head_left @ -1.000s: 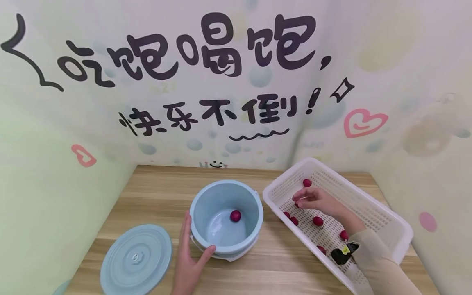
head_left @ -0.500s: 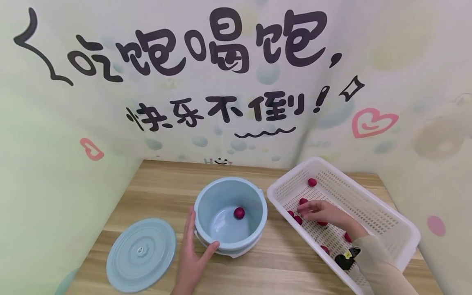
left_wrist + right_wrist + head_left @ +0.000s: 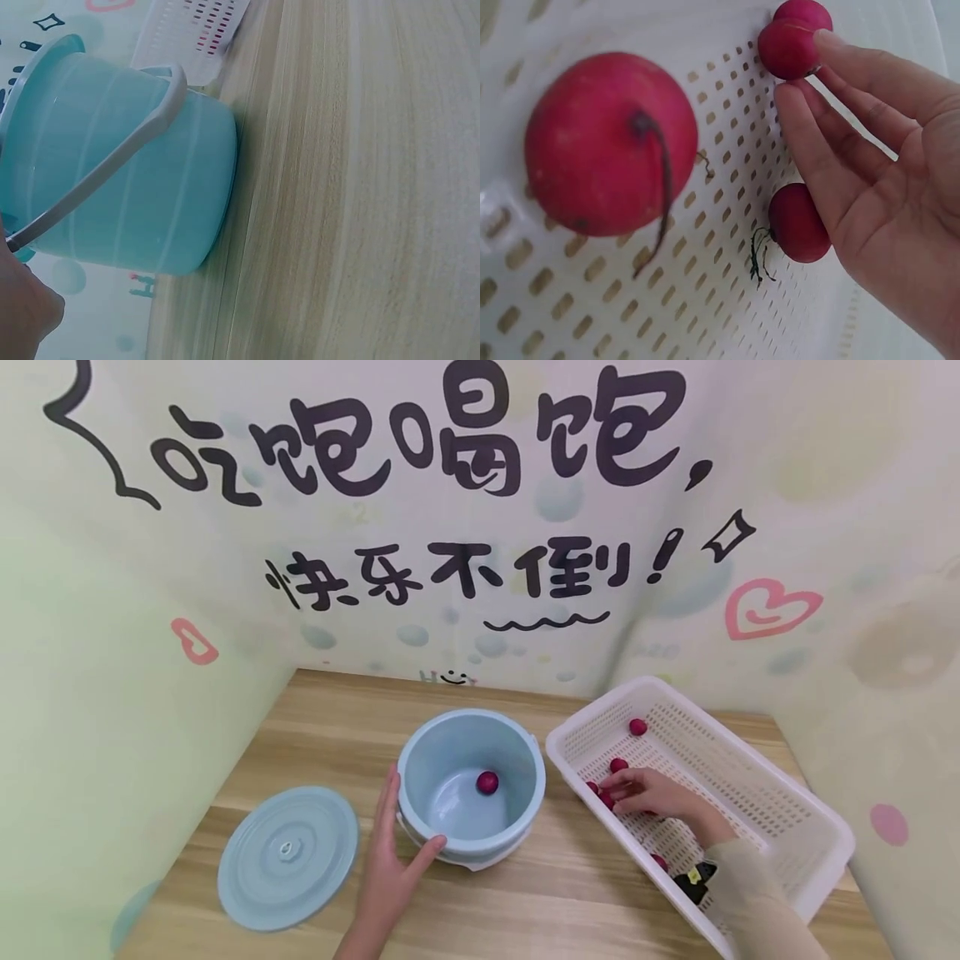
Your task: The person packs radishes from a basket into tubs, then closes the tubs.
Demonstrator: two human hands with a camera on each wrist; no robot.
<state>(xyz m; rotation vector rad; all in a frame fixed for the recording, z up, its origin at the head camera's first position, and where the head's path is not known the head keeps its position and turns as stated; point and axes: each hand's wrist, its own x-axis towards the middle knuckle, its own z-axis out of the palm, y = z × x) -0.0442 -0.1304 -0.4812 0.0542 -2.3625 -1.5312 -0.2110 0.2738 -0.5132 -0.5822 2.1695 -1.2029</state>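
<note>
My left hand (image 3: 390, 847) lies along the left side of a light blue bucket (image 3: 457, 743), its thumb on the front rim and its fingers fairly straight. Inside the bucket sits one red radish (image 3: 487, 782). In a white perforated basket (image 3: 813, 818), my right hand (image 3: 660, 795) reaches over several radishes. The right wrist view shows one digit of that hand touching a radish (image 3: 787, 49), with other fingertips just below it. Another radish (image 3: 801, 223) lies beside the fingers, and a larger-looking one (image 3: 607, 142) with a thin root is close to the camera.
A round blue lid (image 3: 288, 860) lies on the wooden table (image 3: 337, 727) left of the bucket. The bucket's pale handle (image 3: 112, 165) hangs down its side. Printed walls (image 3: 480, 652) stand behind and at both sides. The basket stands right of the bucket.
My right hand has moved nearer to me inside the basket, from one radish to another. The left hand stays at the bucket. The whole view has shifted slightly.
</note>
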